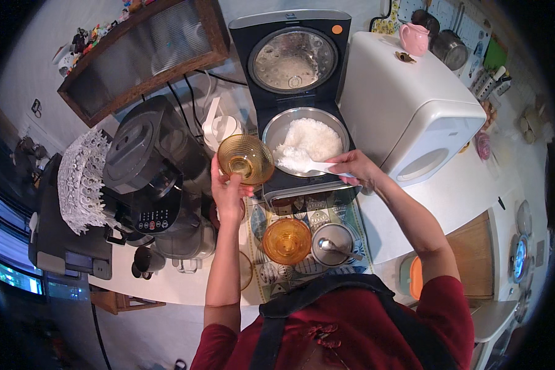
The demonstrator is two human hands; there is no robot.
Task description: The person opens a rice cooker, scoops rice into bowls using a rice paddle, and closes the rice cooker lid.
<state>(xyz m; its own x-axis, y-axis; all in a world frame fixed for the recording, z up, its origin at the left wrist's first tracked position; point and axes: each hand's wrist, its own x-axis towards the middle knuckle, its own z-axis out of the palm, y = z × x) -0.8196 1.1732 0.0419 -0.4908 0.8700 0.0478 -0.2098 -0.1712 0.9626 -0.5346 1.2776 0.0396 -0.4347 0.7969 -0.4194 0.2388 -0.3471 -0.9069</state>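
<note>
My left hand (231, 192) holds an amber glass bowl (254, 159) tilted at the left rim of the rice cooker's pot. My right hand (354, 167) grips the handle of a white rice paddle (323, 166), whose blade is down among the rice at the pot's front. White cooked rice (312, 138) is heaped in the metal inner pot (270, 132). The dark rice cooker (299, 97) stands with its lid (293, 60) raised, wet inside. Below it, an orange glass bowl (286, 241) sits beside a small bowl (326, 231) with a metal spoon (335, 248) in it.
A fish-patterned cloth (282, 275) lies under the bowls. To the left stand a black countertop appliance (141, 148), a white jug (222, 127) and a dark mug (149, 260). A white appliance (397, 92) with a pink pitcher (415, 39) on top stands close on the right.
</note>
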